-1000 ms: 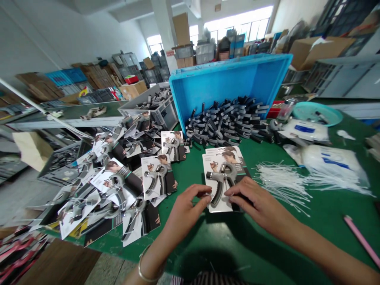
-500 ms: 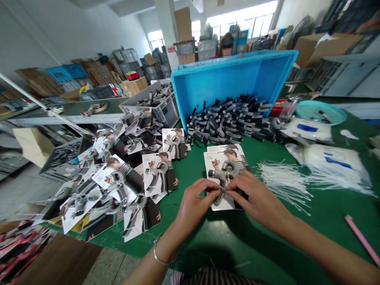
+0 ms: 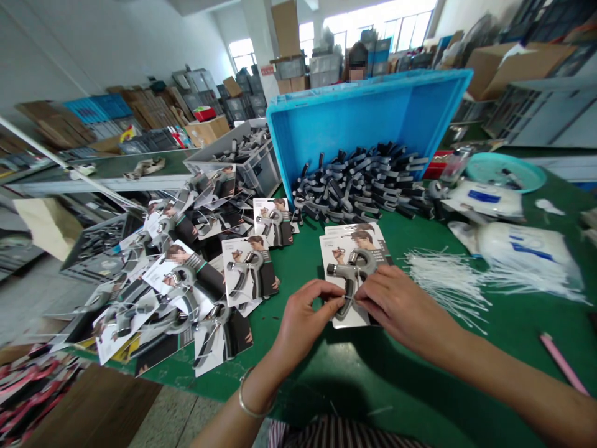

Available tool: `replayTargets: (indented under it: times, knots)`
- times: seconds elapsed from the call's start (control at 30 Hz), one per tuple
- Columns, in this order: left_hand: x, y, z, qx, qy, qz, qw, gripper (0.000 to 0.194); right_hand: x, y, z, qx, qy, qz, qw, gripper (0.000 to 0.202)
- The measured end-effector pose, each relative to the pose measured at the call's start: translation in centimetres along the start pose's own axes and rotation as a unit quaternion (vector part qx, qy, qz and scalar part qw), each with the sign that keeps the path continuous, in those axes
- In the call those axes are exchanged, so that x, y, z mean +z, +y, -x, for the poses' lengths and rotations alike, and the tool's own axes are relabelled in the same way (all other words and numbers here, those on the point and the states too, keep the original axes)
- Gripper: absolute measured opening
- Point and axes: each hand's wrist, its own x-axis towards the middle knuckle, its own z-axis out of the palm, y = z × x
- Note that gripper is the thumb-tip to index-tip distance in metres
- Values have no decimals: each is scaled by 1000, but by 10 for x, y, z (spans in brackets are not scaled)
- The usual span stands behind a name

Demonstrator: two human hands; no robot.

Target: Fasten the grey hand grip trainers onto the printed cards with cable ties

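Note:
A grey and black hand grip strengthener (image 3: 351, 271) lies on a printed backing card (image 3: 330, 250), with another card under it. A thin white cable tie (image 3: 349, 297) crosses its lower handle. My left hand (image 3: 308, 314) pinches the tie at the handle's left side between thumb and finger. From the right, my right hand (image 3: 399, 306) is closed with its fingertips at the tie's other side. My right fingers cover part of the second handle and the card's right half.
Carded hand grips (image 3: 250, 272) are heaped on the left. A tipped blue crate (image 3: 354, 121) spills loose hand grips behind the cards. Loose white cable ties (image 3: 445, 283) and bagged ones (image 3: 522, 258) lie to the right, near a pink stick (image 3: 564, 364). A person (image 3: 358, 61) is behind the crate.
My right hand has turned and its fingers have curled in more. My left fingertips have shifted slightly left along the tie. The hand grip and cards stay in place.

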Motion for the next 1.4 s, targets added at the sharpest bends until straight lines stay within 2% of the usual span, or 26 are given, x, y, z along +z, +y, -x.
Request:
replayTargets:
  times: [0.3, 0.47, 0.53, 0.77, 1.4]
  knots:
    - [2, 3, -2, 15, -19, -31, 999, 8, -2, -3, -2, -4, 10, -8, 1000, 18]
    - [-2, -2, -3, -51, -1, 22, 998, 8, -2, -1, -2, -1, 9, -15, 1000, 18]
    - [-3, -3, -3, -59, -3, 32, 998, 8, -3, 0, -2, -3, 6, -14, 1000, 18]
    - [-3, 1, -6, -17, -8, -11, 1000, 5, -4, 1, -3, -5, 5, -30, 1000, 18]
    - [-5, 1, -7, -10, -26, -13, 1000, 4, -4, 2, -4, 0, -1, -38, 999, 16]
